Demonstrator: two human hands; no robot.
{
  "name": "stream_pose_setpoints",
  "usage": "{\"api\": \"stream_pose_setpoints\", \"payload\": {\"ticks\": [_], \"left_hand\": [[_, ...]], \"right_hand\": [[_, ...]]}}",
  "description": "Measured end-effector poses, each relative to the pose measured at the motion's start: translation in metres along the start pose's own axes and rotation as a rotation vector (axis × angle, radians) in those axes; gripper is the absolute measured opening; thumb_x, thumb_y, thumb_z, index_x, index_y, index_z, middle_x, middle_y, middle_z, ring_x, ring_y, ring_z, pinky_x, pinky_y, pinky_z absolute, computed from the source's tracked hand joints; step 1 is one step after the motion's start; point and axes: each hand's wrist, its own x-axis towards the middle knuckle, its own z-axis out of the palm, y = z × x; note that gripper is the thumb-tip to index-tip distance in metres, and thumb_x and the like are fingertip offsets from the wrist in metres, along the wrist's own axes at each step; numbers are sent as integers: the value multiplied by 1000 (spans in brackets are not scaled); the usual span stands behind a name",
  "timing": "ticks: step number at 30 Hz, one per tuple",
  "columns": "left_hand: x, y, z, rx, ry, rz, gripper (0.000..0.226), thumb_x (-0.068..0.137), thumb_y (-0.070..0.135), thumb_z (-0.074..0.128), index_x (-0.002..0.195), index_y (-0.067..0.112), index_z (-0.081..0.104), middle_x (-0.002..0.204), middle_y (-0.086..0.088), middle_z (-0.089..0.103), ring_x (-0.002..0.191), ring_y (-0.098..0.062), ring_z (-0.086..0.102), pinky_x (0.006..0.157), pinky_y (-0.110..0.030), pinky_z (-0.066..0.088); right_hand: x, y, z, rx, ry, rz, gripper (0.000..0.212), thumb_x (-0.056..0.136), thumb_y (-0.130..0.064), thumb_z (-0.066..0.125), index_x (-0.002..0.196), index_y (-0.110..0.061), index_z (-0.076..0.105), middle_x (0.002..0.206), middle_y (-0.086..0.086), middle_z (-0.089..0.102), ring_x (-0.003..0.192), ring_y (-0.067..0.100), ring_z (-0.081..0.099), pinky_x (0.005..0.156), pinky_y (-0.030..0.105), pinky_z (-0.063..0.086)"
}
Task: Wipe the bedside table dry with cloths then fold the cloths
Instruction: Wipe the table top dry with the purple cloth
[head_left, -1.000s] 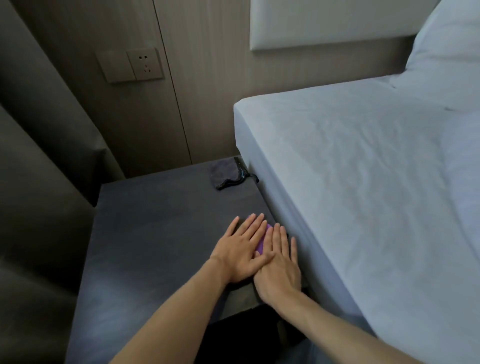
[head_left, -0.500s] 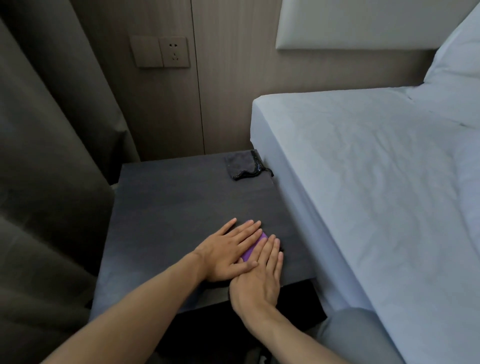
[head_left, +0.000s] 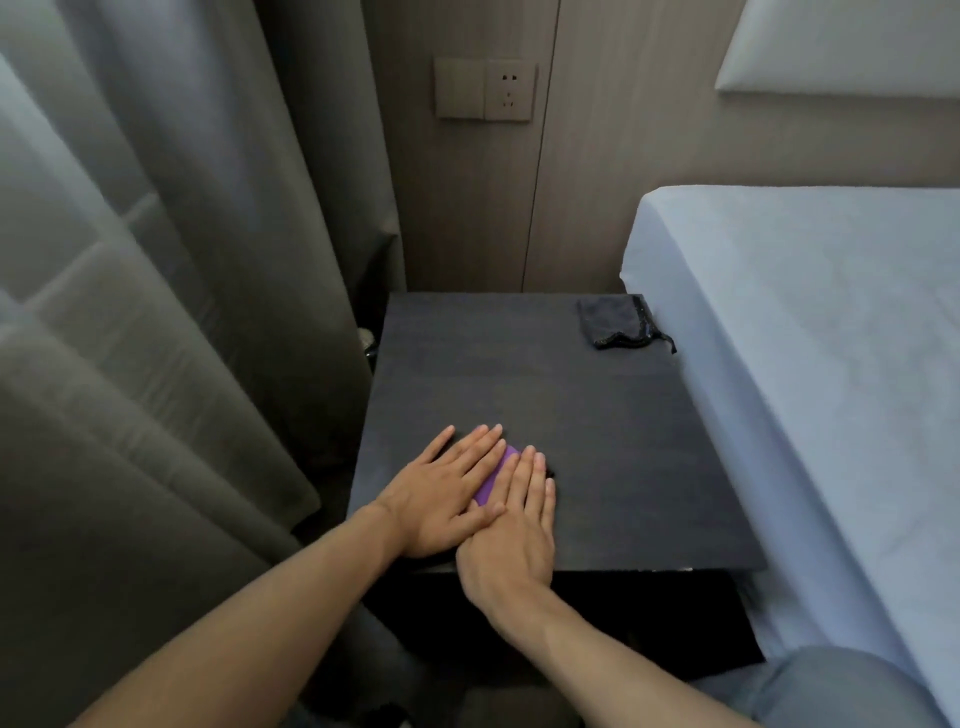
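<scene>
The left hand (head_left: 447, 488) and right hand (head_left: 514, 530) lie flat, fingers straight, on a small purple cloth (head_left: 493, 480) low in the middle of the frame, near the counter's (head_left: 519, 374) front edge. They grip nothing. They are probably pressing its fold flat. A dark cloth (head_left: 615, 322) sits at the counter's upper right corner.

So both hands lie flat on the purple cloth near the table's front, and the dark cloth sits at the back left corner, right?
No. The head view shows the dark cloth at the back right corner of the table, beside the bed, not back left. Otherwise yes: left hand and right hand lie flat on the purple cloth near the front.
</scene>
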Motion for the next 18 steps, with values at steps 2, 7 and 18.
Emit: {"api": "stream_pose_setpoints", "payload": {"ticks": [2, 7, 18], "left_hand": [[-21, -12, 3, -13, 15, -101, 75, 98, 66, 5, 159, 23, -4, 165, 5, -14, 152, -10, -16, 123, -39, -11], [-61, -20, 13, -72, 57, -369, 78, 96, 68, 4, 159, 23, -4, 166, 3, -12, 151, -9, -17, 123, -40, -11], [-71, 68, 32, -179, 287, -871, 94, 87, 72, -14, 158, 11, 0, 167, -11, -5, 153, -21, -12, 121, -40, -9]], "right_hand": [[1, -17, 1, 3, -29, -104, 75, 105, -35, 22, 152, -1, -26, 163, 19, -29, 151, 31, -27, 122, 46, -18], [4, -38, 10, -48, -37, -360, 73, 99, -44, 10, 157, -8, -18, 167, 14, -19, 154, 28, -19, 123, 45, -14], [16, 13, 11, -93, 39, -874, 59, 107, -43, 17, 160, -22, 1, 168, 0, 3, 155, 17, -4, 120, 41, -15]]}}
